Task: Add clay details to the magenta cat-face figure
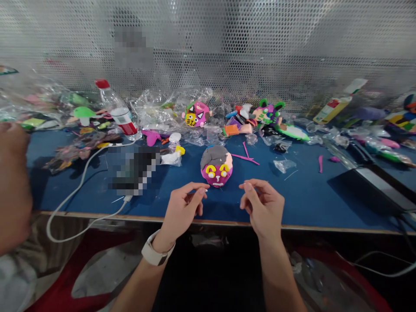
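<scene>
A clay head (216,166) with a grey top, magenta face and yellow eyes sits on the blue table (305,195) just beyond my hands. My left hand (182,209), with a white watch on its wrist, hovers at the table's near edge, thumb and forefinger pinched together near the figure's lower left. My right hand (262,206) is held the same way to the figure's lower right, fingers curled in a pinch. What either pinch holds is too small to make out.
Clay figures (196,114) (269,112), plastic wrappers, a bottle (117,109) and clay scraps crowd the back by a perforated metal wall. Thin magenta strips (247,157) lie right of the head. A white cable (81,182) trails left. Another person's arm (13,186) is at far left.
</scene>
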`<state>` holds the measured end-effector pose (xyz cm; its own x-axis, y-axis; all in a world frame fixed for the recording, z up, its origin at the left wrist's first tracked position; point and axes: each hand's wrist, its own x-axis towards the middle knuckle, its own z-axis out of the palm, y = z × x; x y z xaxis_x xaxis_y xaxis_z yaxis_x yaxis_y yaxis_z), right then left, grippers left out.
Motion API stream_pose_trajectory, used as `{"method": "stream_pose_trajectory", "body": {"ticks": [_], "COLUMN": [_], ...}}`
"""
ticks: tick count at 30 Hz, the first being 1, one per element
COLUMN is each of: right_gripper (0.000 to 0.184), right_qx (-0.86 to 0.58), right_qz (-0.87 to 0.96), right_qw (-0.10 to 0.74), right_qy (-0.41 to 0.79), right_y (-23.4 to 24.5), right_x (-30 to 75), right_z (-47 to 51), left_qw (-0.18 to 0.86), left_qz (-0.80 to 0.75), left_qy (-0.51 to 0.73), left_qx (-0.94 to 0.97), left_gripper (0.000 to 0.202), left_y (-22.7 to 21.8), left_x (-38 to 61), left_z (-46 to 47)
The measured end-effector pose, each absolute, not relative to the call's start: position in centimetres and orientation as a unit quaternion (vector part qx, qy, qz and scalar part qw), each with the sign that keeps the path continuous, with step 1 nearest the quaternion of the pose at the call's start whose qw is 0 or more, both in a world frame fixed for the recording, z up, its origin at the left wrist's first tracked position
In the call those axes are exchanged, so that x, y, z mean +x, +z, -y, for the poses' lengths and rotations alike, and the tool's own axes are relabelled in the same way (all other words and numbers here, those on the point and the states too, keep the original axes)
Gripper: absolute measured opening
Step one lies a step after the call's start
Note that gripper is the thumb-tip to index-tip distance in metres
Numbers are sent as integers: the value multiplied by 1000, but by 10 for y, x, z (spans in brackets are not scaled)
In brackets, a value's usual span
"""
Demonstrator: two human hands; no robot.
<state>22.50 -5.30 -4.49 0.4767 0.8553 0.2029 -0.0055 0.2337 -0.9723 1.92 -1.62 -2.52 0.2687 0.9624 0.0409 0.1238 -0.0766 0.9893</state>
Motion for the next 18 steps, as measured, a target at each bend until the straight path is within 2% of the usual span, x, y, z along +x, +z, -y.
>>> {"method": "stream_pose_trajectory", "body": {"ticks": [5, 10, 18], "right_gripper": [20, 19, 16], "right_qx": [-545, -552, -562], "right_qz": [499, 537, 521], "right_qw": [611, 567, 563], "right_qy": [284, 293, 310], "right_y": [-41, -40, -41], "right_x": [213, 211, 214], "right_z": [55, 56, 56], "left_qw": [501, 450, 489], "left_qz": [-443, -419, -435], "left_qy": [383, 374, 343], "left_qx": [638, 694, 674], "left_gripper": [31, 22, 19], "left_y": [-22, -20, -22], "left_x": [22, 22, 23], "left_z": [18, 17, 19]}}
